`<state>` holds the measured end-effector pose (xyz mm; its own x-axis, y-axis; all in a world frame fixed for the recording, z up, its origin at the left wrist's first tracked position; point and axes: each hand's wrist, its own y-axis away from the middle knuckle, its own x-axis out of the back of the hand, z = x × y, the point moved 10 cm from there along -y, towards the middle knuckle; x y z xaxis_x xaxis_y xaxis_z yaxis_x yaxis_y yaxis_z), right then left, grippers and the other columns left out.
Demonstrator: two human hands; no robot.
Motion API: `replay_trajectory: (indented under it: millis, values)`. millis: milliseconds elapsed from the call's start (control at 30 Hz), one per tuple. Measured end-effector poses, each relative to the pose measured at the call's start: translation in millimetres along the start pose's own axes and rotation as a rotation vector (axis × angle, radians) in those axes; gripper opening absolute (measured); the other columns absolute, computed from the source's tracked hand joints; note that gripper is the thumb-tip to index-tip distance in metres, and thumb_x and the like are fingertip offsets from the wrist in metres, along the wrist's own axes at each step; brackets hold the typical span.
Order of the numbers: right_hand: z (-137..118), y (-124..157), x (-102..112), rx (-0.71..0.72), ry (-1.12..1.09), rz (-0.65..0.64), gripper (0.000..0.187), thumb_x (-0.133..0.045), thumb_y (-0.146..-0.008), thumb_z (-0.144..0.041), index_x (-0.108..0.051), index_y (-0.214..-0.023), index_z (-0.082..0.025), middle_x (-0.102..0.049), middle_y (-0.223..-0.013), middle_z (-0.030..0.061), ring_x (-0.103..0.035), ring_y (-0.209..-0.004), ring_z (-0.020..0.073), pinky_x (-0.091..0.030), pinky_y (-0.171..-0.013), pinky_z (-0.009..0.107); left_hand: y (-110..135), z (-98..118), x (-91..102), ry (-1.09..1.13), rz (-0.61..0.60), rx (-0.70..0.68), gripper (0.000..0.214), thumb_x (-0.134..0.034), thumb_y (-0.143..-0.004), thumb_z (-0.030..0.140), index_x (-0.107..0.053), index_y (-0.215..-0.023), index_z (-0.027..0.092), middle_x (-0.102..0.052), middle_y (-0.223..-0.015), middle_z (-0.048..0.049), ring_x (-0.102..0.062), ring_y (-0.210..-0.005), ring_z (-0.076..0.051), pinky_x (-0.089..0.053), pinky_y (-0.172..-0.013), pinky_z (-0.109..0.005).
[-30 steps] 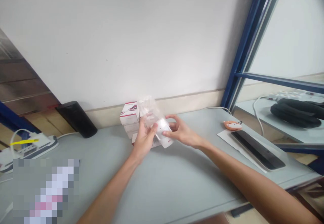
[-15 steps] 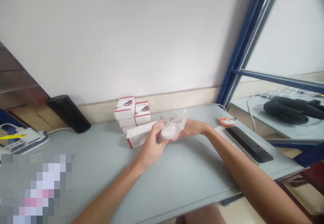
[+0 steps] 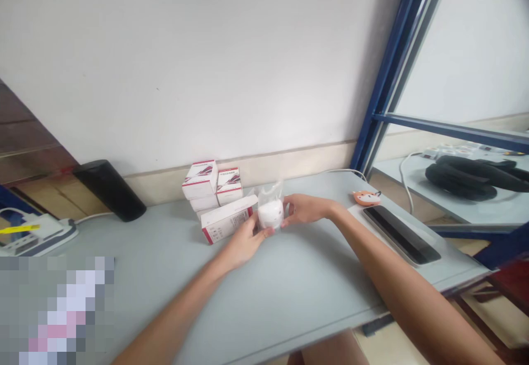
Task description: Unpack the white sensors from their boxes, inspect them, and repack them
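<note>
A smooth, rounded white device (image 3: 270,214) in a clear plastic bag (image 3: 270,191) is between my two hands, just above or on the table. My left hand (image 3: 247,244) curls around its left and lower side, with the thumb along the bottom. My right hand (image 3: 306,209) grips it at the right side with bent fingers; some fingertips are hidden. Just left of the device lies a long white and red box (image 3: 225,223). Behind that, small white and red boxes (image 3: 200,180) are stacked against the wall.
On the right are an orange fox-faced mouse (image 3: 366,197) and a black-topped slab (image 3: 401,234). A black cylinder (image 3: 111,190) leans at the back left, near a white power strip (image 3: 45,233). A blue-framed mirror or glass panel (image 3: 450,128) borders the right side.
The bagged white device has turned upright and now shows its smooth face. My right hand has moved from behind it to its right side. The view has shifted slightly.
</note>
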<state>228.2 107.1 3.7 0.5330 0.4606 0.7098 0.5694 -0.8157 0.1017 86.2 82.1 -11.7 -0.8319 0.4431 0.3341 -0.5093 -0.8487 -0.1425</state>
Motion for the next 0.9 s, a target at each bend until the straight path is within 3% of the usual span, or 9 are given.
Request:
replay_trajectory:
  millis: [100, 167, 300, 400, 600, 767, 900]
  values:
    - [-7, 1, 3, 0.035, -0.016, 0.022, 0.061, -0.085, -0.073, -0.048, -0.066, -0.125, -0.021, -0.073, -0.119, 0.0079, -0.067, -0.096, 0.0245, -0.051, -0.078, 0.032, 1, -3, -3.1, -0.057, -0.025, 0.046, 0.051, -0.075, -0.088, 0.046, -0.066, -0.133, 0.025, -0.07, -0.138, -0.0099, -0.061, -0.132, -0.037, -0.04, -0.118, -0.055]
    - [-10, 0, 2, 0.046, -0.025, 0.017, 0.055, -0.084, -0.074, -0.046, -0.068, -0.119, -0.02, -0.074, -0.116, 0.0073, -0.067, -0.095, 0.0242, -0.051, -0.079, 0.032, 3, -2, 0.1, -0.069, 0.015, 0.045, 0.052, -0.078, -0.084, 0.042, -0.067, -0.132, 0.025, -0.07, -0.138, -0.0111, -0.06, -0.133, -0.037, -0.039, -0.12, -0.055]
    - [-5, -3, 2, -0.007, 0.013, 0.054, 0.032, -0.075, -0.083, -0.045, -0.071, -0.103, -0.02, -0.075, -0.103, 0.0065, -0.065, -0.084, 0.0218, -0.05, -0.073, 0.031, 5, 16, 9.8, 0.037, 0.129, -0.102, 0.069, -0.084, -0.08, 0.039, -0.057, -0.143, 0.026, -0.061, -0.148, -0.0119, -0.055, -0.14, -0.033, -0.038, -0.122, -0.049]
    - [-1, -3, 3, -0.044, 0.057, 0.072, 0.025, -0.073, -0.085, -0.044, -0.071, -0.091, -0.02, -0.074, -0.097, 0.0072, -0.064, -0.079, 0.0212, -0.049, -0.069, 0.031, 4, 15, 12.7, 0.081, 0.15, -0.107, 0.059, -0.077, -0.087, 0.043, -0.058, -0.139, 0.023, -0.064, -0.145, -0.0135, -0.058, -0.136, -0.032, -0.043, -0.118, -0.047]
    - [-9, 0, -4, 0.029, 0.08, 0.015, 0.055, -0.086, -0.071, -0.051, -0.07, -0.115, -0.023, -0.074, -0.11, 0.0086, -0.068, -0.09, 0.0263, -0.052, -0.073, 0.032, 2, -4, 12.0, -0.095, 0.147, 0.026, 0.05, -0.077, -0.086, 0.047, -0.068, -0.128, 0.023, -0.071, -0.133, -0.0129, -0.062, -0.13, -0.038, -0.041, -0.117, -0.055]
    - [-10, -7, -15, 0.029, 0.054, 0.048, 0.042, -0.078, -0.082, -0.045, -0.07, -0.117, -0.022, -0.076, -0.107, 0.0089, -0.07, -0.092, 0.027, -0.053, -0.08, 0.035, 6, 13, 9.9, 0.046, 0.213, -0.083, 0.059, -0.084, -0.08, 0.041, -0.064, -0.132, 0.023, -0.069, -0.135, -0.0125, -0.061, -0.13, -0.034, -0.042, -0.117, -0.048]
    - [-25, -9, -25, 0.154, 0.015, 0.013, 0.053, -0.085, -0.073, -0.039, -0.07, -0.122, -0.024, -0.072, -0.127, 0.0074, -0.067, -0.114, 0.0297, -0.052, -0.097, 0.037, 14, 21, 15.1, -0.015, 0.33, -0.053, 0.049, -0.085, -0.078, 0.044, -0.071, -0.12, 0.022, -0.076, -0.119, -0.0101, -0.067, -0.116, -0.034, -0.047, -0.11, -0.048]
